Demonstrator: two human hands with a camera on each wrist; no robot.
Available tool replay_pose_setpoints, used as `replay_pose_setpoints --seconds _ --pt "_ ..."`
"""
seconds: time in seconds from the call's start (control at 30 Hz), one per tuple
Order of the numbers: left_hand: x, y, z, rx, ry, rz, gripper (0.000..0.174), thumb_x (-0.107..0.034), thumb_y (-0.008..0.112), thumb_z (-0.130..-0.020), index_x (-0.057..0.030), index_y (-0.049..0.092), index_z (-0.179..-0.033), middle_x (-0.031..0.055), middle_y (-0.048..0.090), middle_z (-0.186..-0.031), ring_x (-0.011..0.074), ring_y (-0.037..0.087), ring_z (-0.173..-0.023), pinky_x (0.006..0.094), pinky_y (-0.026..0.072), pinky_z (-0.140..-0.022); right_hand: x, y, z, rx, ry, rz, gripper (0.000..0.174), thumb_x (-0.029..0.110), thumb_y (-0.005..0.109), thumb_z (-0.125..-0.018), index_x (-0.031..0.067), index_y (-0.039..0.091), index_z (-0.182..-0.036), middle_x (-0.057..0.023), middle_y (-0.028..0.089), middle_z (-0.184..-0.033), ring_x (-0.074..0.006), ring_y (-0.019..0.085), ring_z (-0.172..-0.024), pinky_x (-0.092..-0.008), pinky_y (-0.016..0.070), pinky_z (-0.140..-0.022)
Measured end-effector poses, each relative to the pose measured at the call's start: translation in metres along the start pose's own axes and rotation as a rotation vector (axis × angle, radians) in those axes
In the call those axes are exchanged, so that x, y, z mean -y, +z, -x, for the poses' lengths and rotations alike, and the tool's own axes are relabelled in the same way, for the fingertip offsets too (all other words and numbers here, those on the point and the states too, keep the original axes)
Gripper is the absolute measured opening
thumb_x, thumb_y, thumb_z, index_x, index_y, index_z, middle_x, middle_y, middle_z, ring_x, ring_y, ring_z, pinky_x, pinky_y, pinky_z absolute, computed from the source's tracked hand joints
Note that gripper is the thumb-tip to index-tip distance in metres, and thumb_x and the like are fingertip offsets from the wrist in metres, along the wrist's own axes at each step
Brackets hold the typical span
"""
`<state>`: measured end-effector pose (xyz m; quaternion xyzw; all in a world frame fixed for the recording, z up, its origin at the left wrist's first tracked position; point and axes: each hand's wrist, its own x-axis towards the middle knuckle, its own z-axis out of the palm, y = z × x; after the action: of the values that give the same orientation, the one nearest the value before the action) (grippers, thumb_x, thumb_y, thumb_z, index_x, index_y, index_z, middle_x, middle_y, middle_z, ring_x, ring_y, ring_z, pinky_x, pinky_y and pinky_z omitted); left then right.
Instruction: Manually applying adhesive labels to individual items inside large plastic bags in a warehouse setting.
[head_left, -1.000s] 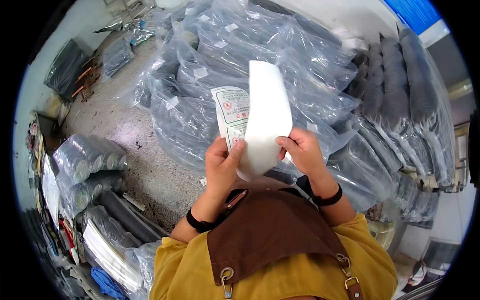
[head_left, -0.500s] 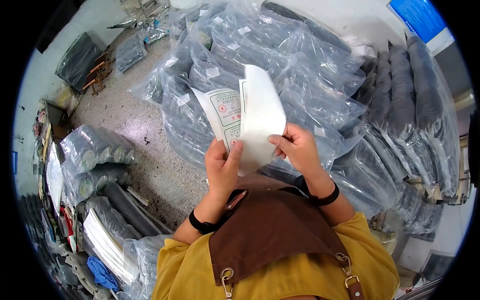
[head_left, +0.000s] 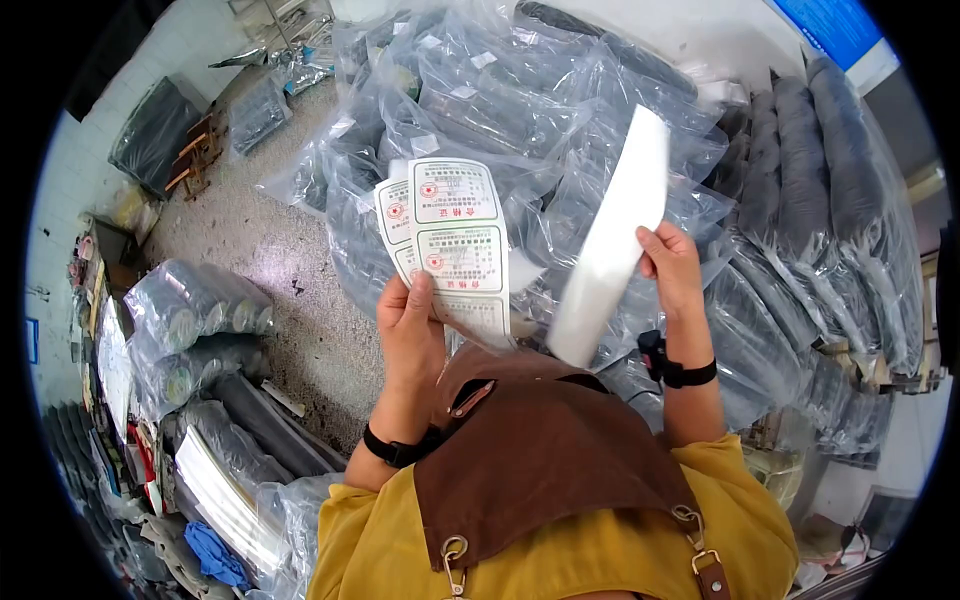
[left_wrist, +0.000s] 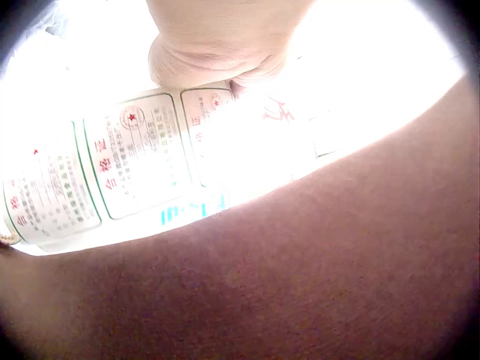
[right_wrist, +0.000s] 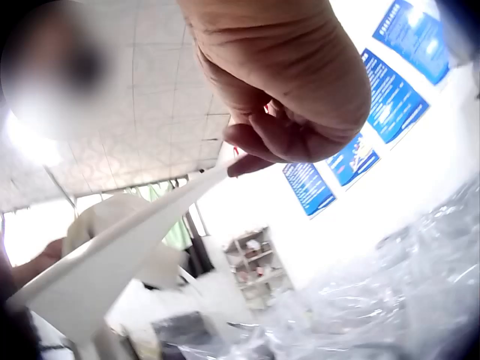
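My left hand point(head_left: 410, 325) grips several printed label sheets point(head_left: 458, 255), thumb on top, green frames and red seals facing up. In the left wrist view the thumb point(left_wrist: 225, 45) presses on the printed labels point(left_wrist: 135, 150), partly washed out by glare. Off to the right, my right hand point(head_left: 672, 268) pinches the edge of a long white strip of paper point(head_left: 615, 240), its blank side showing. The right wrist view has that paper point(right_wrist: 127, 247) slanting down from the curled fingers point(right_wrist: 277, 139). A gap separates the strip's upper part from the label sheets.
Large clear plastic bags with dark bundles point(head_left: 500, 110) lie in a heap ahead. Tall wrapped dark rolls point(head_left: 790, 170) stand at the right. More wrapped rolls point(head_left: 195, 310) sit on the speckled floor point(head_left: 310, 350) at left, near a blue cloth point(head_left: 215, 555).
The right hand has moved right and drawn the white strip away from the labels. The left hand has shifted slightly left, and the printed faces now show more fully.
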<state>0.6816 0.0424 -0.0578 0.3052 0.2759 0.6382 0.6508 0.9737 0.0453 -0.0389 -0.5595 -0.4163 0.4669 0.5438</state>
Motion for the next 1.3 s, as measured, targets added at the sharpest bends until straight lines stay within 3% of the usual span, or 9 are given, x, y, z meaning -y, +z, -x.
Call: replay_pose_setpoints --seconds 0.17,0.23,0.5,0.53,0.83,0.93,1.1,1.23,1.3 --pt "-0.005 0.017 0.004 0.130 -0.233 0.139 0.023 -0.012 0.047 -0.089 0.0032 0.052 -0.105 0.0102 0.059 -0.102 0.0142 0.057 -0.086 0.0269 0.0446 -0.079 -0.018 0.020 0.005 0.039 -0.072 0.971 0.014 0.009 0.056 -0.080 -0.0008 0.061 -0.089 -0.0040 0.060 -0.068 -0.0095 0.051 -0.052 -0.0233 0.0406 -0.047" --pt "0.009 0.020 0.001 0.230 -0.284 -0.148 0.025 -0.014 0.048 -0.089 0.0030 0.052 -0.106 0.0085 0.059 -0.098 0.0123 0.055 -0.085 0.0251 0.0435 -0.077 -0.022 0.056 0.019 0.259 0.014 0.344 0.017 0.009 0.056 -0.079 0.0011 0.061 -0.094 -0.0056 0.062 -0.074 -0.0112 0.056 -0.061 -0.0260 0.0450 -0.056" --pt "0.022 0.027 -0.008 0.301 -0.525 -0.159 0.021 -0.013 0.053 -0.086 0.0025 0.057 -0.100 0.0032 0.057 -0.089 0.0091 0.053 -0.081 0.0226 0.0421 -0.073 0.003 0.072 0.032 0.227 -0.178 0.149 0.021 0.003 0.057 -0.078 -0.0011 0.059 -0.099 -0.0050 0.063 -0.092 -0.0119 0.058 -0.083 -0.0246 0.0454 -0.074" --pt "0.026 0.031 -0.009 0.309 -0.533 -0.154 0.021 -0.013 0.053 -0.086 0.0025 0.057 -0.100 0.0032 0.057 -0.089 0.0091 0.053 -0.081 0.0226 0.0421 -0.073 -0.009 0.064 0.027 0.227 -0.324 0.469 0.022 0.005 0.057 -0.079 -0.0011 0.057 -0.100 -0.0048 0.063 -0.091 -0.0116 0.057 -0.081 -0.0250 0.0454 -0.072" --pt "0.066 0.072 -0.024 0.399 0.242 -0.833 0.018 -0.014 0.057 -0.083 0.0007 0.062 -0.092 0.0062 0.058 -0.084 0.0141 0.051 -0.079 0.0270 0.0408 -0.069 0.011 0.007 0.033 0.064 0.107 -0.041 0.017 0.011 0.057 -0.082 0.0005 0.059 -0.095 -0.0009 0.060 -0.078 -0.0052 0.051 -0.062 -0.0180 0.0406 -0.054" --pt "0.083 0.095 -0.023 0.373 -0.168 -0.438 0.017 -0.011 0.058 -0.082 0.0023 0.060 -0.093 0.0052 0.060 -0.084 0.0110 0.054 -0.075 0.0233 0.0425 -0.067 0.005 -0.012 0.029 -0.063 0.038 0.150 0.016 0.012 0.061 -0.079 0.0007 0.060 -0.090 -0.0003 0.059 -0.072 -0.0038 0.050 -0.061 -0.0182 0.0406 -0.052" --pt "0.107 0.133 -0.027 0.431 -0.303 -0.462 0.014 -0.005 0.059 -0.081 0.0044 0.060 -0.091 0.0055 0.062 -0.082 0.0088 0.056 -0.072 0.0205 0.0445 -0.064 0.005 -0.057 0.023 -0.014 0.097 0.185 0.017 0.014 0.064 -0.076 0.0007 0.060 -0.086 -0.0013 0.060 -0.073 -0.0070 0.052 -0.064 -0.0211 0.0422 -0.054" --pt "0.135 0.161 -0.030 0.427 -0.218 -0.689 0.011 -0.005 0.060 -0.078 0.0026 0.061 -0.087 0.0049 0.061 -0.078 0.0101 0.055 -0.068 0.0234 0.0437 -0.060 0.018 -0.098 0.002 -0.354 -0.581 0.846 0.027 0.017 0.069 -0.067 0.0070 0.062 -0.091 -0.0047 0.061 -0.091 -0.0223 0.055 -0.083 -0.0312 0.0449 -0.067" --pt "0.140 0.167 -0.030 0.468 -0.220 -0.764 0.010 -0.004 0.061 -0.077 0.0017 0.061 -0.085 0.0049 0.061 -0.075 0.0108 0.054 -0.066 0.0247 0.0432 -0.058 0.013 -0.102 -0.001 0.032 -0.747 0.844 0.027 0.019 0.068 -0.067 0.0069 0.063 -0.090 -0.0049 0.061 -0.087 -0.0241 0.056 -0.081 -0.0335 0.0448 -0.069"
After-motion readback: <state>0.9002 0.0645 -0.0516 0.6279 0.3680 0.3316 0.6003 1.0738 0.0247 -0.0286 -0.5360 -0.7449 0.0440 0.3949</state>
